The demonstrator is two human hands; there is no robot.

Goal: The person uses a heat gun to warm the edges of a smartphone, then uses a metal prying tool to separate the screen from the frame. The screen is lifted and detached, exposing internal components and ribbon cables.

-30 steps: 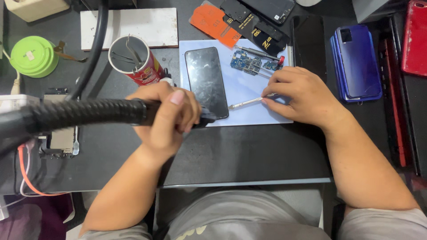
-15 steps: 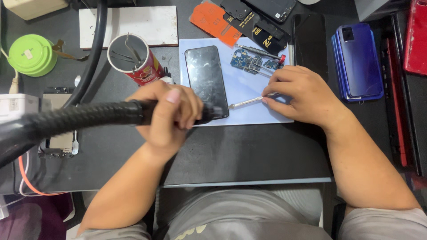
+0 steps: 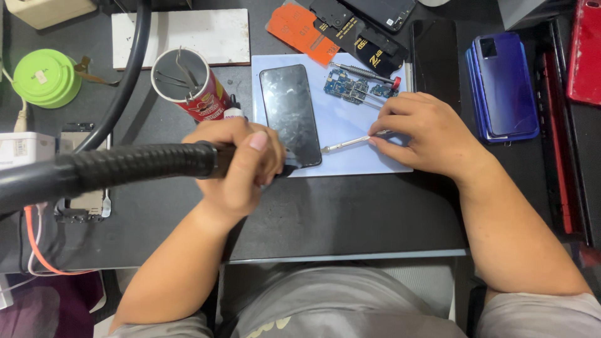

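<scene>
Head view: your left hand [image 3: 241, 166] is clamped around the black ribbed hose [image 3: 125, 169], thumb on top. The hose's long axis runs nearly level across the bench [image 3: 350, 213] from the left edge, and its nozzle end points right, at the lower left corner of the phone [image 3: 290, 114]. The nozzle tip is mostly hidden behind your fingers. Your right hand [image 3: 426, 134] is pinched shut on the thin metal tool [image 3: 347, 143], whose shaft lies almost level, tip pointing left toward the phone's lower right edge, just beside it.

The phone lies face up on the pale blue mat [image 3: 369, 125], long axis running away from you, its glass dark and smudged. A small blue circuit board [image 3: 350, 87] sits on the mat above your right hand.

Packages and labels: a red cylindrical can [image 3: 188, 84] with a printed label stands tilted left of the mat, holding tweezers. Flat orange and black packets [image 3: 325, 28] lie fanned above the mat. A blue phone back cover [image 3: 504, 84] rests well to the right.
</scene>
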